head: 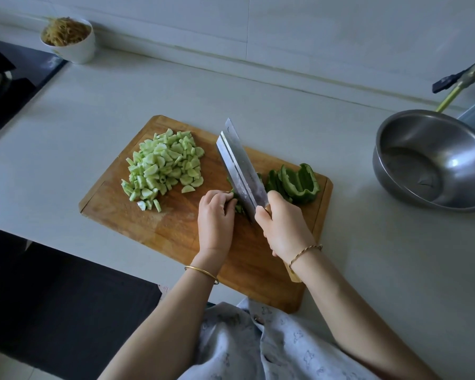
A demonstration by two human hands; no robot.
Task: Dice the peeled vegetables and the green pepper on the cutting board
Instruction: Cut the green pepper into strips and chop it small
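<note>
Home kitchen, pale tabletop [368, 270] against tiled wall [313, 31], black gas hob [8, 86], wooden cutting board [162, 229], steel bowl [433, 160]

A white bowl [77, 52] of brown shreds [66, 31] stands beside the black hob [8, 86], a steel basin [469, 149] far right.

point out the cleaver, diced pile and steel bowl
cleaver [240, 168], head view, flat of the blade
diced pile [163, 168], head view, middle of the heap
steel bowl [466, 149], head view, inner wall
</note>
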